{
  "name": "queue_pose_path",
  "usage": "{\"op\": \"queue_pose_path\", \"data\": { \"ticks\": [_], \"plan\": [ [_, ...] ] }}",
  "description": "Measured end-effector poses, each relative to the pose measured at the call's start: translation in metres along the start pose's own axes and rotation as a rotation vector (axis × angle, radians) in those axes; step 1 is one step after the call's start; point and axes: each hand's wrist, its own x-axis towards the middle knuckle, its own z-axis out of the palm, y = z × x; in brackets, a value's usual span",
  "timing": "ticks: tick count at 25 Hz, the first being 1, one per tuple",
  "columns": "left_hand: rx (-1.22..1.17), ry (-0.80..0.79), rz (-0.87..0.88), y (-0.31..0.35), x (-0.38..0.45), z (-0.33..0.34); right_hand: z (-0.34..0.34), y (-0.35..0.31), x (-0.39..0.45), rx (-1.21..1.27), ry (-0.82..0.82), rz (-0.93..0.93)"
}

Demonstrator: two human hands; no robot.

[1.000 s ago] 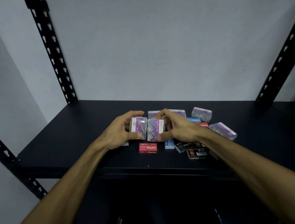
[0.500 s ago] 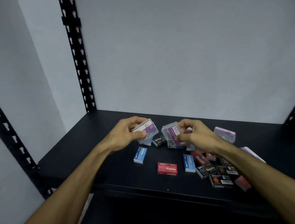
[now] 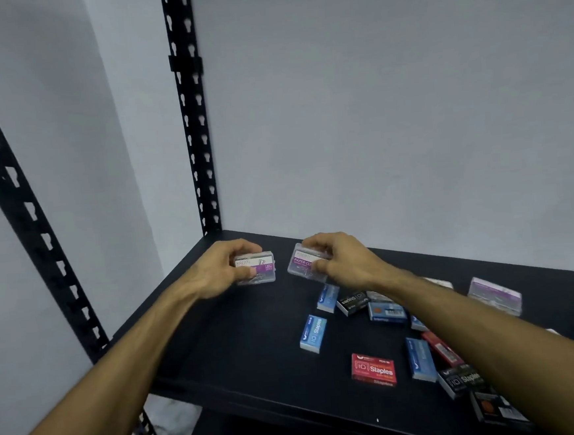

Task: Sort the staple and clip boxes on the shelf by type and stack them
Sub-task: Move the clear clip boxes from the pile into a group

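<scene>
Staple boxes, among them a red staple box (image 3: pixel 373 369) and a blue staple box (image 3: pixel 313 333), lie scattered nearer than the fingers. Left hand (image 3: pixel 223 270) pinches one clip box (image 3: pixel 260 266); right hand (image 3: pixel 338 259) pinches another clip box (image 3: pixel 302 262), just apart. Square their edges before stacking, I'd judge. Beyond the fingers, black shelf (image 3: pixel 240 337) meets pale wall (image 3: pixel 373 107).

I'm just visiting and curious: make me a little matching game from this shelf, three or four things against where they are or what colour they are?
Things:
1. red staples box
2. clear clip box with the Paper Clips label
3. light blue staples box
4. other clear clip box

Places:
A. held in the left hand
B. lying near the shelf's front edge
C. held in the right hand
D. lying just behind and left of the red box

Pairs: 1-B, 2-C, 3-D, 4-A
</scene>
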Motion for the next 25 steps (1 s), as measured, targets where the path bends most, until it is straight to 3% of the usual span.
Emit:
{"op": "queue_pose_path", "data": {
  "ticks": [7,25],
  "plan": [
    [0.054,0.021,-0.042,-0.022,0.002,-0.009,0.032,-0.006,0.036,-0.098,-0.118,0.03],
    [0.062,0.067,-0.039,-0.034,0.014,-0.014,0.043,-0.011,0.055,-0.137,-0.082,-0.025]
  ]
}}
